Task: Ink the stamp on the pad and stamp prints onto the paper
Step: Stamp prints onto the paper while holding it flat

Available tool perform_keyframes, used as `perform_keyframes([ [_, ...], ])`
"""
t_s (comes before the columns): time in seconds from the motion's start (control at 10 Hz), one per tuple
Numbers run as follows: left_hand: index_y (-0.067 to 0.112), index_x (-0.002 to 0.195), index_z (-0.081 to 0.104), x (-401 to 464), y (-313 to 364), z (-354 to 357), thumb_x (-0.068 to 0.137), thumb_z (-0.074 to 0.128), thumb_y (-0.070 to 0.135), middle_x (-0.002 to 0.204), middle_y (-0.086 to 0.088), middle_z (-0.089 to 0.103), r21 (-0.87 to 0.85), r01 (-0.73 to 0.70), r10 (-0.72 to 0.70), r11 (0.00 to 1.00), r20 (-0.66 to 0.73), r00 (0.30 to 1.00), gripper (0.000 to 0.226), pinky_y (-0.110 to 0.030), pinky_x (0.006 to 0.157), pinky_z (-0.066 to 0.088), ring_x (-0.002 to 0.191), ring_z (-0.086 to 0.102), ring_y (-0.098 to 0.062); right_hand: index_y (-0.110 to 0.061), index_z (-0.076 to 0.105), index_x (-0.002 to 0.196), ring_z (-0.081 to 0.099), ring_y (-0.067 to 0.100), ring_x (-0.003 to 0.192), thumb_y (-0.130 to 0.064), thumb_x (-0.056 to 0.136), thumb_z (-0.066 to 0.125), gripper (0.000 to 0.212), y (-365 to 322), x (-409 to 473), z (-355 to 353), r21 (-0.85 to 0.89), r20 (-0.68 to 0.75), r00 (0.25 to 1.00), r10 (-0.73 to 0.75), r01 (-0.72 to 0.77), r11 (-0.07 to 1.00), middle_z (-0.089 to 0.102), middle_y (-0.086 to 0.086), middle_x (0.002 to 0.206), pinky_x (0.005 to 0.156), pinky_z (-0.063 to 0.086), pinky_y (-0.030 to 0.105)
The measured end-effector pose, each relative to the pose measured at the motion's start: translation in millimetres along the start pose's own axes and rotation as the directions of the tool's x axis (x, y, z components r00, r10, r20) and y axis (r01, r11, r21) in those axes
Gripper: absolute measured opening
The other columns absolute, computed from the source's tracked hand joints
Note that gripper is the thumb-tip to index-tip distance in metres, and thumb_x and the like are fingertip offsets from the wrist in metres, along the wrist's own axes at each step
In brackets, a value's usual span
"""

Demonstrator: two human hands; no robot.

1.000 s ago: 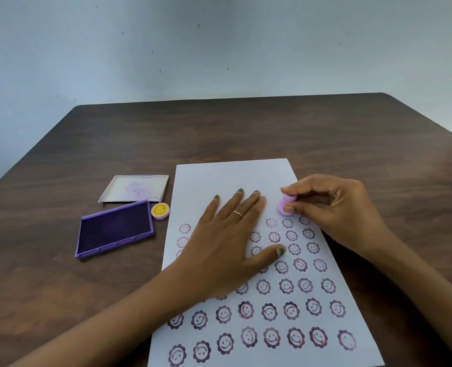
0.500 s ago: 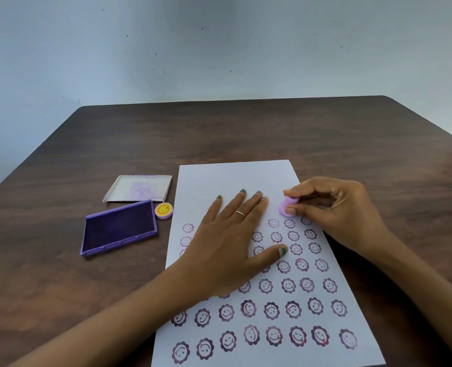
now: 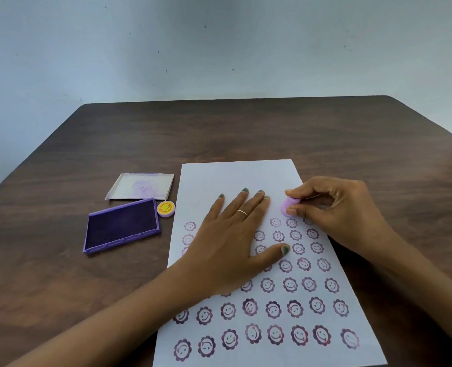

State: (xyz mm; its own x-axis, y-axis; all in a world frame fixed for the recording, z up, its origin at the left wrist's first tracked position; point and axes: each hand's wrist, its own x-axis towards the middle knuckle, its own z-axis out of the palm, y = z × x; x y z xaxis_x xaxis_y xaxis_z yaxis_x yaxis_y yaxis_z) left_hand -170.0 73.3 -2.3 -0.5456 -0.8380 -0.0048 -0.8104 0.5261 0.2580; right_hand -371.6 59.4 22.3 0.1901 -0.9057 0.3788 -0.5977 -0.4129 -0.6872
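Left hand (image 3: pixel 228 242): I see it flat and released on the paper (image 3: pixel 235 178), fingers spread over the prints.
Right hand (image 3: pixel 333 210): it is pinching the lilac stamp (image 3: pixel 288 205) at thumb and fingertips.
Stamp: at 1 o'clock of the left hand, above the top row of prints; I cannot tell contact.
Ink pad (image 3: pixel 121 226): open on the worktop (image 3: pixel 246 131), at 9 o'clock of the paper.

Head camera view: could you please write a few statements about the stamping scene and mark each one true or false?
1. The right hand pinches a pink stamp. True.
2. The left hand rests flat on the paper. True.
3. The ink pad is closed. False: it is open, its lid lying behind it.
4. The yellow smiley cap lies on the paper. False: it lies on the table, beside the ink pad.
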Motion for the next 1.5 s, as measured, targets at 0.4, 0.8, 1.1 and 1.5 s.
perform_keyframes([
  [0.4,0.029,0.149,-0.007,1.2,-0.5,-1.0,0.084,0.017,0.072,0.158,0.013,-0.009,0.008,0.003,-0.004,1.0,0.004,1.0,0.081,-0.035,0.118,-0.013,0.143,-0.016,-0.005,-0.02,0.072,0.085,0.061,-0.012,0.087,-0.013,0.066,0.079,0.021,0.5,1.5,1.1,-0.001,0.003,0.999,0.035,-0.035,0.999,0.064,-0.02,0.087,0.071,0.045,0.001],
  [0.8,0.028,0.149,-0.005,0.6,-0.2,-2.1,0.086,0.022,0.068,0.159,0.012,-0.006,0.003,0.005,-0.005,1.0,0.004,1.0,0.08,-0.037,0.118,-0.01,0.144,-0.014,-0.006,-0.022,0.071,0.083,0.064,-0.007,0.085,-0.013,0.063,0.08,0.024,3.5,0.0,3.2,0.099,-0.049,0.997,0.064,-0.059,0.993,0.066,-0.019,0.086,0.068,0.047,0.004],
  [1.1,0.028,0.149,-0.004,1.7,-0.7,-2.2,0.086,0.022,0.068,0.159,0.011,-0.006,0.004,0.004,-0.004,1.0,0.002,1.0,0.08,-0.037,0.119,-0.01,0.144,-0.014,-0.006,-0.017,0.072,0.084,0.065,-0.005,0.084,-0.012,0.064,0.079,0.021,4.9,-1.2,4.9,0.146,-0.068,0.995,0.067,-0.056,0.988,0.068,-0.016,0.087,0.067,0.049,0.005],
  [1.5,0.027,0.15,-0.004,2.0,0.8,-3.7,0.087,0.023,0.067,0.159,0.011,-0.005,0.003,0.002,-0.002,1.0,0.01,1.0,0.079,-0.038,0.119,-0.01,0.144,-0.014,-0.007,-0.019,0.071,0.089,0.063,-0.008,0.085,-0.011,0.066,0.078,0.025,4.2,0.5,2.3,0.094,-0.031,0.999,0.031,-0.028,0.995,0.066,-0.016,0.088,0.066,0.047,0.003],
])
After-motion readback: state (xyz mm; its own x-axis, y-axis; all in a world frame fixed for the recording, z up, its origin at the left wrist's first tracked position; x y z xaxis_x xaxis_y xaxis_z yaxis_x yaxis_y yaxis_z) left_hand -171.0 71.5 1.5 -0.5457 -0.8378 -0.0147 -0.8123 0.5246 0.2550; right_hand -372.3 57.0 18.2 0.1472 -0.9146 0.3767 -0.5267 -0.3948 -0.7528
